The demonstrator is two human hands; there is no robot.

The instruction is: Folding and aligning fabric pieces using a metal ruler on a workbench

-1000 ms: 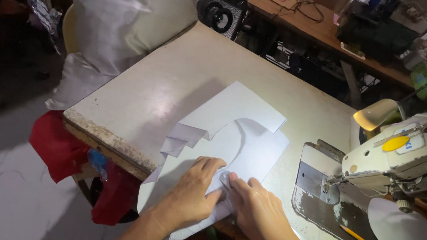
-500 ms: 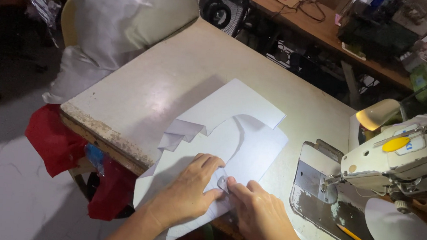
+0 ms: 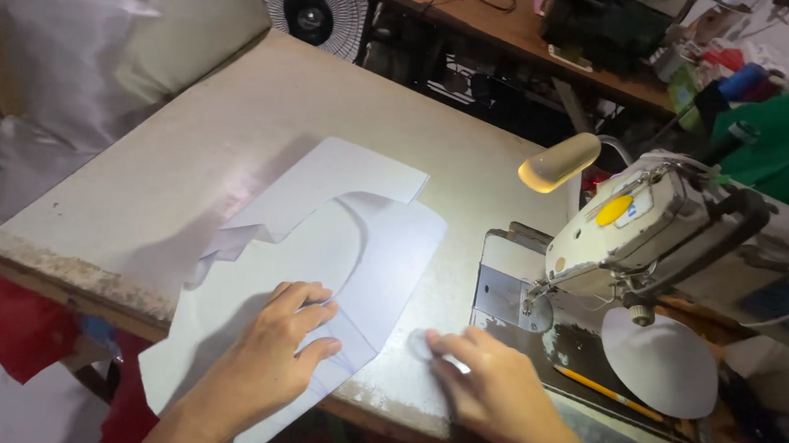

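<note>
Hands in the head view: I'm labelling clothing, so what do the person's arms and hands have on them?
Nothing shows on them: the left hand and right hand are bare, without gloves, rings or a watch, and both forearms are sleeveless as far as the frame shows.

Two hands [image 3: 267,360], one sewing machine [image 3: 641,227], one pencil [image 3: 607,394], one fan [image 3: 311,11].

Round yellow label [image 3: 616,209] on top of sewing machine [image 3: 647,230] head, small white sticker with blue marks just right of it. Large white plastic bag [image 3: 103,58] far left of machine, past table edge.
</note>
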